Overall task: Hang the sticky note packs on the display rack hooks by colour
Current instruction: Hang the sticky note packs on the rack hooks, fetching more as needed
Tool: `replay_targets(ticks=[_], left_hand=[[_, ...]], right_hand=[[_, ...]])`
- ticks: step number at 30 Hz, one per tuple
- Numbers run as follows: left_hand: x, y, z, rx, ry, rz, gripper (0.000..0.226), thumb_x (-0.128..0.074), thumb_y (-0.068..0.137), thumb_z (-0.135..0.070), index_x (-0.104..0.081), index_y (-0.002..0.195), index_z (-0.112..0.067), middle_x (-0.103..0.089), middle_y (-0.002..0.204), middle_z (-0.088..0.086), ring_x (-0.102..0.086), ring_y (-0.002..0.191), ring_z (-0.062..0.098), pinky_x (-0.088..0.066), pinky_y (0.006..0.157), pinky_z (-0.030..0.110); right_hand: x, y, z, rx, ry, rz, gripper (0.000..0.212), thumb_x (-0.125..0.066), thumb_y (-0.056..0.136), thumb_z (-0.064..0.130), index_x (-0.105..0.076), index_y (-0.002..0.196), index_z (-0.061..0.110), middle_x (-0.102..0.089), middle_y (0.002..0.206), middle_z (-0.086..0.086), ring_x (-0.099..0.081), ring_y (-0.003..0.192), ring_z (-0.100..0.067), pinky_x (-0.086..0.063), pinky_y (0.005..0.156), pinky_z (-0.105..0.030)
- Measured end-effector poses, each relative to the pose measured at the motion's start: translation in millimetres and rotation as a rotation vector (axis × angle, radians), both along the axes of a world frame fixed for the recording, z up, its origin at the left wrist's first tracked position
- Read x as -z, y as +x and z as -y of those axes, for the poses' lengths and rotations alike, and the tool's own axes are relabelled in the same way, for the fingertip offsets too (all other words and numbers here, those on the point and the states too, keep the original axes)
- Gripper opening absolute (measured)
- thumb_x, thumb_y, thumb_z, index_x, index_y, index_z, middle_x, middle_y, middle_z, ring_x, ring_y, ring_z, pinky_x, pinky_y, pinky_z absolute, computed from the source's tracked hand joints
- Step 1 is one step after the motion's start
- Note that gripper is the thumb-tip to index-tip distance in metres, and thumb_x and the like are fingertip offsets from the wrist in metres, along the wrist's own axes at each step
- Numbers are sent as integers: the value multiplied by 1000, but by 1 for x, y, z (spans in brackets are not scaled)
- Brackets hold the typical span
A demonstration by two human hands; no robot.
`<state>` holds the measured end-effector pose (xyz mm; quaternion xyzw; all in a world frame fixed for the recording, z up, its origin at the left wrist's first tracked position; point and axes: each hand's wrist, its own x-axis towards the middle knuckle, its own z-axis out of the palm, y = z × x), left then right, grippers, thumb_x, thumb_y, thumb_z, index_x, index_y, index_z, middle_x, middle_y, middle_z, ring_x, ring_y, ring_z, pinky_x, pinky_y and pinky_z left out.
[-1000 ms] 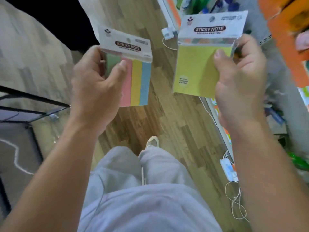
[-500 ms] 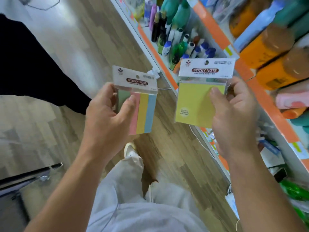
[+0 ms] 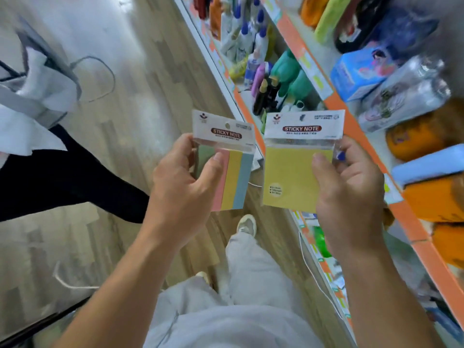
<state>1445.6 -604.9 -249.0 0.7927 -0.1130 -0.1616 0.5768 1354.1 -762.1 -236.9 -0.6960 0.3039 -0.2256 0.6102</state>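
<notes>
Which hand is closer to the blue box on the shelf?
Right. The right hand, gripping the yellow pack, sits next to the shelf edge, below the blue box in the picture. The left hand, gripping the striped pack, is farther left over the floor.

Left hand [image 3: 180, 182] holds striped pack [image 3: 232, 180]; right hand [image 3: 349, 194] holds yellow pack [image 3: 291, 182].
</notes>
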Motion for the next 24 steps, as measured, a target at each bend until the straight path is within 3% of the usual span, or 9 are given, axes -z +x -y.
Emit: replay_targets(ticks=[9,14,19,24], left_hand=[[-13,130,57,-170,-20,33,17,-57,86,-30,-61,101,-38,-69,89,-28,-65,80,-6,-46,62,8],[-3,224,76,-216,-78,15,19,-56,84,-33,-61,102,-36,-70,88,-26,-66,78,-4,-47,59,9],[-6,336,78,-260,-82,21,19,-56,82,-35,-61,100,-39,-70,91,-25,-66,81,-1,-48,62,13],[-20,433,79,-288,-87,40,17,-55,84,-36,-60,100,-41,-70,94,-25,-67,82,-2,-49,60,11]], right_hand=[[-17,166,73,-178,-9,-13,23,-52,94,7,-63,104,25,-75,93,8,-70,84,-6,-51,67,-17],[-11,263,92,-213,-39,-40,27,-51,96,2,-61,102,26,-74,90,10,-68,80,1,-49,67,-13],[-15,371,96,-229,-35,-39,28,-51,95,0,-63,102,24,-74,95,12,-70,87,-4,-51,69,-15],[-24,469,98,-274,23,-37,26,-51,97,2,-64,105,22,-75,97,4,-72,87,-12,-58,69,-27]])
